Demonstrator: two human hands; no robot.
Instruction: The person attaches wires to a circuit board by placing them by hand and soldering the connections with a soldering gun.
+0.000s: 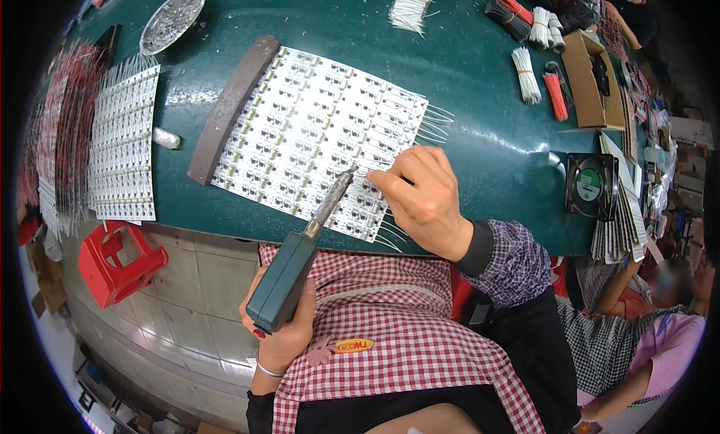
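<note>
White circuit panel (315, 138) on green bench (480, 134), left hand (281, 333) gripping soldering iron (296, 258) near panel's front edge, right hand (420, 194) pinching wire there, brown bar (229, 104) along panel's left, small fan (591, 185) right.

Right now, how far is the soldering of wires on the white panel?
Done: white wires already stick out along the panel's right edge. In hand: the left hand holds the soldering iron, its tip near the lower rows, where the right hand presses. Left: bundles of wires wait; how many rows remain is unclear.
</note>
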